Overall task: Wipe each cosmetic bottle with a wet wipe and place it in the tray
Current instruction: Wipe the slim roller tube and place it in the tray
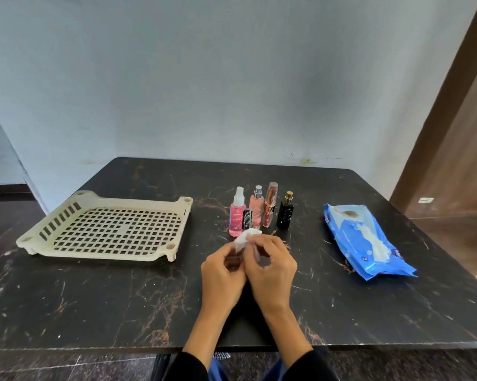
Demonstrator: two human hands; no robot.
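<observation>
The step in hand looks like readying the wet wipe [245,237] before any bottle is picked up, since the tray [105,229] holds nothing and all the bottles stand on the table [94,298]. To do it well, the wipe should be opened into a flat pad wide enough to wrap a bottle's body, with one hand then freed to lift the nearest bottle by its base so the cap and neck can be wiped too

Both hands meet just in front of the bottle group, backs up, wrists close together. The left hand [222,273] has its fingers curled, pinching the near edge of the wipe; the right hand [271,270] also curls its fingers on the bunched white sheet, which pokes up between them

The bottle group sits right of the tray: a pink spray bottle [237,215], a small dark bottle [247,219] touching or just in front of it, a peach bottle [256,210], a copper tube [270,207] and a black bottle [285,215]. The blue wipes pack [363,243] lies well to the right of the bottles
</observation>
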